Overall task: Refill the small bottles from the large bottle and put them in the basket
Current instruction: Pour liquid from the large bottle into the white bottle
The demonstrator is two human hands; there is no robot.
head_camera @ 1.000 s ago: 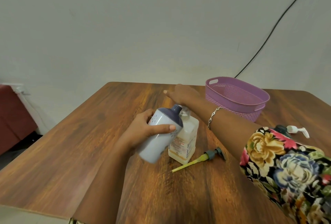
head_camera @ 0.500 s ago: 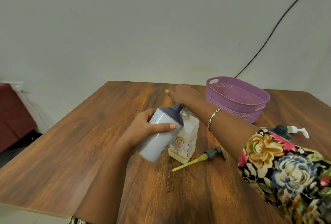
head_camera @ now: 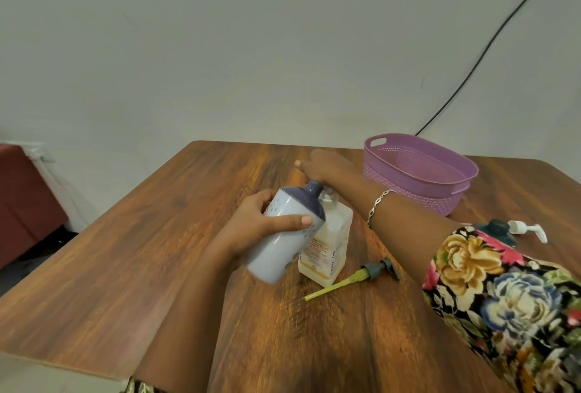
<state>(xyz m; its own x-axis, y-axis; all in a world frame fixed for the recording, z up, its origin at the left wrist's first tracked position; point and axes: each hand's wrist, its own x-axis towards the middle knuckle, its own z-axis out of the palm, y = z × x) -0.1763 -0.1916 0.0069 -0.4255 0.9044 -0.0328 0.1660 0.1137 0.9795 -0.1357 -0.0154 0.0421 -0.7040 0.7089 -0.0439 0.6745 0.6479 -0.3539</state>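
Plain grey wall (head_camera: 251, 46); black cable (head_camera: 490, 43) across it; wooden table (head_camera: 125, 267); red seat (head_camera: 19, 197) left.

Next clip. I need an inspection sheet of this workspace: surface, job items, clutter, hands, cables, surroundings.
Surface: wooden table, dry as far as seen.
Job items: large bottle tilted over clear small bottle; purple basket holds nothing visible; second pump bottle partly hidden behind sleeve.
Clutter: loose pump head lying flat.
Hands: left hand grips large bottle; right hand behind the bottles' tops, grip unclear.
Cables: black cable on wall.
Surroundings: red furniture at left.
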